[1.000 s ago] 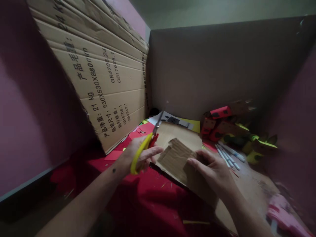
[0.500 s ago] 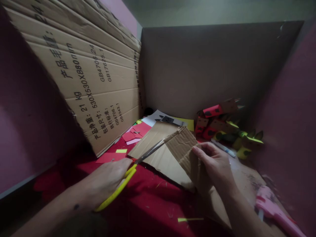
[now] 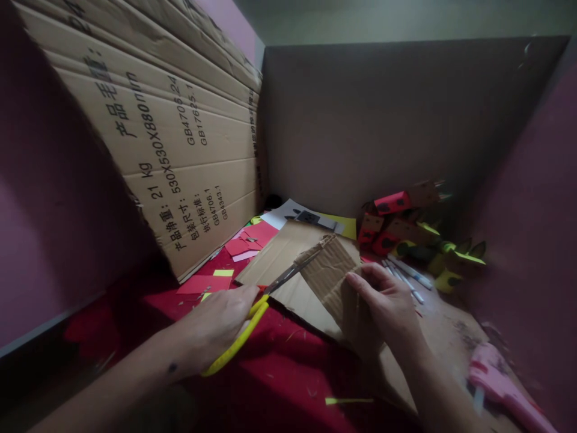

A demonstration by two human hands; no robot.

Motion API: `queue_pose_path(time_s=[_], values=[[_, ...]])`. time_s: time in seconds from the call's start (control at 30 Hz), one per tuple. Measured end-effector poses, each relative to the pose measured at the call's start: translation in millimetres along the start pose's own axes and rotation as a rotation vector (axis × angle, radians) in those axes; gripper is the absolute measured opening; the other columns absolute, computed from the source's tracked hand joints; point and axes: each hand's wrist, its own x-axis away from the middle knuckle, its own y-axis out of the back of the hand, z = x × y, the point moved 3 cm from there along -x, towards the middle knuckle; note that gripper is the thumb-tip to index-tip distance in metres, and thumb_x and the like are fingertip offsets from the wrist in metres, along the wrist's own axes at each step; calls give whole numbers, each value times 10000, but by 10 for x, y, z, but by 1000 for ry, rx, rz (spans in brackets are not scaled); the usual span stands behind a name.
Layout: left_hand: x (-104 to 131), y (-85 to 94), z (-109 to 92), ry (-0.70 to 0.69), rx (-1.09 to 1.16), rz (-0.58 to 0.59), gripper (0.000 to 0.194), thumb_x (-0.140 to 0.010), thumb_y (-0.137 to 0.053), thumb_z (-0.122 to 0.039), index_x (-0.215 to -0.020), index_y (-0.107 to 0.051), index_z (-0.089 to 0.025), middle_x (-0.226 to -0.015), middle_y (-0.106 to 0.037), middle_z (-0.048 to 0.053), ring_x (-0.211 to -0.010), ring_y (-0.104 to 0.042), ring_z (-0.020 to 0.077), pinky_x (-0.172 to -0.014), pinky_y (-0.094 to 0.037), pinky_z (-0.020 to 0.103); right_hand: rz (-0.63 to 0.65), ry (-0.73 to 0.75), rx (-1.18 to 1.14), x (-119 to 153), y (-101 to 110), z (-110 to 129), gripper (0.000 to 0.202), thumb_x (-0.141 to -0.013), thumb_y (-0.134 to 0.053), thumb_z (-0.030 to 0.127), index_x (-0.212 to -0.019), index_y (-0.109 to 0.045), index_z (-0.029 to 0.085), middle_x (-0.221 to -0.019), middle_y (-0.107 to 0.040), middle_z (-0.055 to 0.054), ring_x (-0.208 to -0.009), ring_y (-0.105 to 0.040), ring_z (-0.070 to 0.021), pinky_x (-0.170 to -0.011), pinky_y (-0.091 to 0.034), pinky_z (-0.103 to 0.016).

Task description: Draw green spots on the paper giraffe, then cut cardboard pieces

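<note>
Low in the frame, the left hand [image 3: 220, 322] is gripping yellow scissors [image 3: 252, 316], blades biting into a corrugated cardboard piece [image 3: 331, 276] at centre, which the right hand [image 3: 383, 307] is pinching. The right fingers [image 3: 360, 285] are sitting near the cut line, so a slip could nick them; beyond, the pens [image 3: 406, 276] could get knocked.

the desk [image 3: 455, 337] carries a red cloth [image 3: 279, 373] strewn with paper scraps [image 3: 246, 243] — a flat cardboard sheet [image 3: 274, 258] lies across it, pens [image 3: 406, 276] beside that, a pink glue gun [image 3: 500, 385] at the right edge, paper figures [image 3: 406, 225] behind.
</note>
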Motion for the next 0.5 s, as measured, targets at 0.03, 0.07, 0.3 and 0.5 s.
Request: queue_pose_path(time_s=[0.03, 0.07, 0.3, 0.5], values=[[-1, -12, 8, 4, -40, 40, 167, -829, -469, -329, -769, -564, -206, -753, -632, 53, -615, -530, 205, -549, -292, 285, 0, -1, -2, 0, -2, 0, 289, -697, -718, 452, -688, -609, 184, -588, -509, 33, -566, -447, -125, -516, -347, -240], [-1, -17, 13, 8, -68, 61, 168, -838, -446, -324, -792, -558, -207, -781, -635, 62, -632, -536, 215, -550, -289, 289, 0, 1, -2, 1, -3, 0, 287, -698, -717, 451, -690, -610, 184, -592, -509, 32, -569, -448, -125, -517, -347, -240], [5, -6, 6, 31, -184, 91, 126, -820, -430, -296, -772, -510, -213, -748, -623, 67, -612, -530, 221, -542, -269, 297, -14, 8, -20, 7, -1, -18, 266, -693, -727, 430, -718, -645, 178, -623, -538, 26, -585, -467, -123, -533, -363, -241], [-6, -22, 28, 7, -185, 84, 192, -861, -316, -261, -765, -476, -215, -745, -619, 66, -620, -540, 214, -549, -275, 299, -80, -6, -50, -4, 8, -59, 327, -632, -771, 441, -838, -721, 193, -695, -657, -8, -648, -567, -164, -610, -446, -286]])
